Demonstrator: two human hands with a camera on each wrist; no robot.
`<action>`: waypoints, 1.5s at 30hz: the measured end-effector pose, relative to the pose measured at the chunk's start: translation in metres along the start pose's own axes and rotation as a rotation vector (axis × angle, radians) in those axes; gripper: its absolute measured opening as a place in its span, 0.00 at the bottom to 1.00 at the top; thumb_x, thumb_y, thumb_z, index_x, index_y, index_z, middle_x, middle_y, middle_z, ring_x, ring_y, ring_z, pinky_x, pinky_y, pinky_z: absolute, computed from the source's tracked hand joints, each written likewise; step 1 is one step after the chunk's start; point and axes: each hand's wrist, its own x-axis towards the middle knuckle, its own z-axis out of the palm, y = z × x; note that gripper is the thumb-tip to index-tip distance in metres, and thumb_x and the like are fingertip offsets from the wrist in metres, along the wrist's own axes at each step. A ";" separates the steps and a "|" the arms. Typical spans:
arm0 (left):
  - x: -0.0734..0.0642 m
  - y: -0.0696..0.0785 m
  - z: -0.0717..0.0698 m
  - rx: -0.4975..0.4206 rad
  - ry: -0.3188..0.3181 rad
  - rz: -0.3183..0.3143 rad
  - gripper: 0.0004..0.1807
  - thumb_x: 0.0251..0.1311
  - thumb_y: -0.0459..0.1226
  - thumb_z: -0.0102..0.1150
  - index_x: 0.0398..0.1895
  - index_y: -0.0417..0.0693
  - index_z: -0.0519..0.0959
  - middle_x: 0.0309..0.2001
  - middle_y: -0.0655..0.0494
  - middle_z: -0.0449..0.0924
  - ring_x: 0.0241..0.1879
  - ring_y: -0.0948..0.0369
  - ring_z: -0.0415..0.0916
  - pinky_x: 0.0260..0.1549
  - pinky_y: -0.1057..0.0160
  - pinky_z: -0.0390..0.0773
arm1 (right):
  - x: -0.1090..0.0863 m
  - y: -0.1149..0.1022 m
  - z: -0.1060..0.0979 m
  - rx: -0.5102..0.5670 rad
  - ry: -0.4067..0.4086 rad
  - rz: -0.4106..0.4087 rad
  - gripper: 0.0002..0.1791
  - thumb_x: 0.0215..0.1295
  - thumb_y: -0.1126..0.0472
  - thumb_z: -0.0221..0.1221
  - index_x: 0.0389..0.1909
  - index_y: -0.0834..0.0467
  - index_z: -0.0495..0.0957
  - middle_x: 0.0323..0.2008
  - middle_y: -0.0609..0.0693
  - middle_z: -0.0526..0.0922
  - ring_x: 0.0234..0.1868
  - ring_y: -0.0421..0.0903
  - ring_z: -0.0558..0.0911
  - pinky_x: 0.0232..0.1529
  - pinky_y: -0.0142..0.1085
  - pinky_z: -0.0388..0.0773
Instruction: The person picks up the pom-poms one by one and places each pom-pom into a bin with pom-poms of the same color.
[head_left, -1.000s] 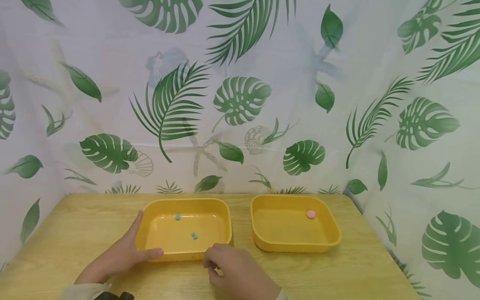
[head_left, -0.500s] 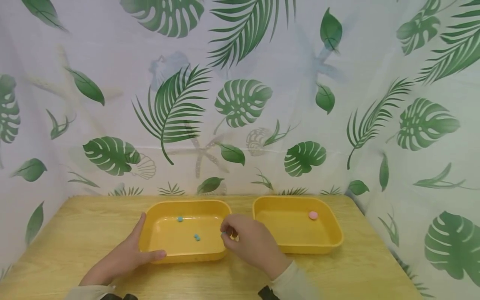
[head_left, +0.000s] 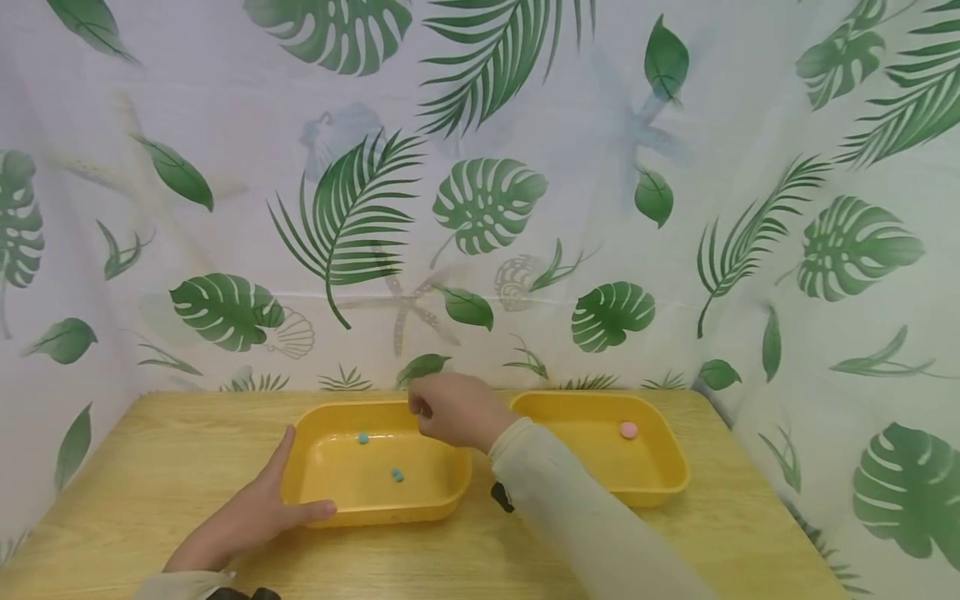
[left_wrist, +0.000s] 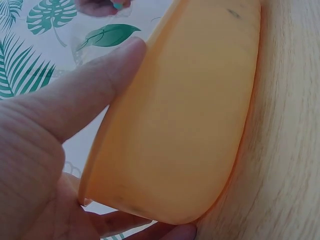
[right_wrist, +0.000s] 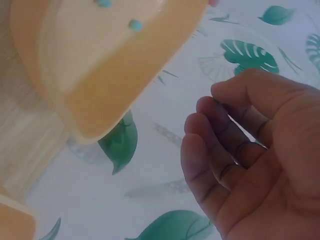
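My left hand [head_left: 251,512] grips the left yellow basin [head_left: 390,513] at its left end, thumb at the front corner. In the left wrist view, fingers and thumb span the basin's wall. Inside that basin lie a small teal ball [head_left: 363,438] and a teal bit [head_left: 397,475] that looks like two touching balls. My right hand [head_left: 456,408] is raised over the basin's back right corner. Its thumb and index finger pinch a small teal piece [left_wrist: 118,5], glimpsed in the left wrist view and mostly hidden elsewhere.
To the right stands a second yellow basin [head_left: 645,498] with a pink ball [head_left: 628,430] in it; my right sleeve [head_left: 577,500] covers its left part. Both basins rest on a wood-grain table [head_left: 420,567]. A leaf-print cloth [head_left: 495,100] hangs behind.
My right hand has come up from the table in front of the left basin, passed over its right end and reached the back right corner. The left hand keeps its grip.
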 end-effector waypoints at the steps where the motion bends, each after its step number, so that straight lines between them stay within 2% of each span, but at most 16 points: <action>1: 0.000 0.000 0.000 -0.003 0.000 -0.002 0.75 0.59 0.60 0.71 0.81 0.48 0.18 0.81 0.28 0.29 0.78 0.29 0.39 0.72 0.29 0.44 | 0.006 0.000 0.001 -0.007 -0.027 0.000 0.04 0.67 0.64 0.65 0.36 0.51 0.80 0.30 0.41 0.79 0.33 0.41 0.76 0.37 0.33 0.76; 10: -0.001 -0.003 0.000 -0.006 0.022 0.018 0.74 0.58 0.59 0.72 0.81 0.47 0.20 0.81 0.28 0.31 0.78 0.29 0.41 0.72 0.30 0.44 | 0.056 0.004 0.028 -0.173 -0.189 -0.037 0.07 0.65 0.61 0.67 0.30 0.48 0.80 0.28 0.38 0.78 0.30 0.37 0.76 0.32 0.32 0.74; 17: 0.000 -0.004 0.000 -0.018 0.028 0.037 0.74 0.57 0.58 0.73 0.82 0.48 0.20 0.81 0.29 0.30 0.78 0.30 0.41 0.72 0.30 0.44 | 0.069 -0.009 0.048 -0.308 -0.297 -0.046 0.10 0.65 0.62 0.67 0.24 0.48 0.82 0.27 0.38 0.83 0.28 0.37 0.76 0.30 0.32 0.76; 23: 0.001 -0.004 0.001 -0.017 0.019 0.056 0.74 0.58 0.58 0.73 0.82 0.49 0.20 0.82 0.30 0.30 0.78 0.29 0.40 0.72 0.29 0.45 | 0.074 -0.013 0.079 -0.416 -0.398 -0.052 0.17 0.70 0.60 0.63 0.19 0.50 0.76 0.24 0.42 0.76 0.25 0.40 0.69 0.25 0.32 0.68; 28: 0.000 -0.007 0.000 -0.010 0.023 0.072 0.74 0.57 0.57 0.74 0.82 0.48 0.21 0.82 0.31 0.30 0.78 0.30 0.40 0.72 0.30 0.46 | 0.079 -0.015 0.093 -0.453 -0.414 -0.067 0.17 0.68 0.56 0.67 0.19 0.50 0.76 0.24 0.43 0.76 0.24 0.40 0.68 0.23 0.32 0.66; 34: -0.001 -0.004 -0.004 -0.020 0.028 0.077 0.74 0.57 0.57 0.74 0.82 0.47 0.22 0.82 0.31 0.31 0.78 0.31 0.43 0.73 0.31 0.46 | 0.085 -0.012 0.100 -0.494 -0.369 -0.085 0.14 0.67 0.58 0.67 0.22 0.49 0.78 0.25 0.42 0.78 0.25 0.40 0.70 0.24 0.33 0.73; 37: 0.002 -0.004 -0.005 -0.018 0.024 0.078 0.74 0.57 0.57 0.74 0.82 0.48 0.21 0.82 0.31 0.30 0.78 0.31 0.43 0.73 0.30 0.47 | 0.088 -0.010 0.103 -0.503 -0.369 -0.077 0.12 0.67 0.57 0.68 0.23 0.49 0.79 0.26 0.42 0.79 0.26 0.40 0.71 0.26 0.34 0.75; 40: 0.003 -0.005 -0.004 -0.019 0.022 0.064 0.75 0.57 0.57 0.74 0.82 0.49 0.20 0.82 0.31 0.31 0.78 0.30 0.43 0.72 0.30 0.47 | 0.086 -0.010 0.099 -0.462 -0.393 -0.069 0.11 0.66 0.55 0.69 0.24 0.49 0.80 0.27 0.42 0.80 0.27 0.40 0.72 0.30 0.34 0.76; 45: 0.003 -0.007 -0.003 -0.022 0.017 0.047 0.75 0.57 0.57 0.74 0.82 0.49 0.20 0.82 0.31 0.30 0.78 0.30 0.41 0.72 0.30 0.46 | 0.071 -0.016 0.072 -0.245 -0.393 -0.056 0.08 0.67 0.56 0.70 0.30 0.48 0.80 0.30 0.39 0.81 0.31 0.38 0.75 0.35 0.32 0.76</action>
